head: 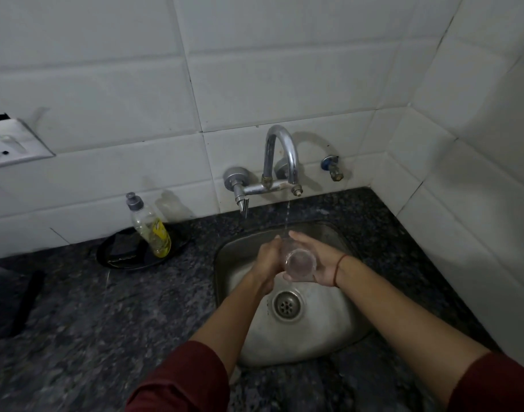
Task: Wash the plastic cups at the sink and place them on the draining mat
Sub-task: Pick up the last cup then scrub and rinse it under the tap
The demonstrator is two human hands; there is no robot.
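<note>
- A clear plastic cup [299,261] is held over the basin of a stainless steel sink [329,331], well above the round metal drain [286,306]. It lies on its side with one round end turned towards the camera.
- The left hand [268,258] grips the cup from the left, its fingers [275,243] curled round the wall of the cup.
- The right hand [320,263] holds the same cup from the right. Its fingers [302,239] reach over the far side and its palm sits against the near side, so the cup is clasped between the two hands.
- A thin red thread [339,269] circles the right wrist, and dark red sleeves [180,382] cover both forearms near the bottom edge.
- A curved chrome wall tap [281,156] stands above the sink. A thin stream of water [287,215] falls from its spout and meets the hands at the far end of the cup.
- A small wall valve with a blue handle [332,168] sits to the right of the tap.
- The sink is set into a dark speckled stone counter [121,316].
- Left of the sink, a clear bottle of yellow liquid with a grey cap [149,227] stands tilted on a black round tray [121,257].
- A white wall socket [11,144] is fixed to the white tiled wall [254,69] at the far left.
- A dark object [14,304] lies on the counter at the left edge; I cannot tell what it is.
</note>
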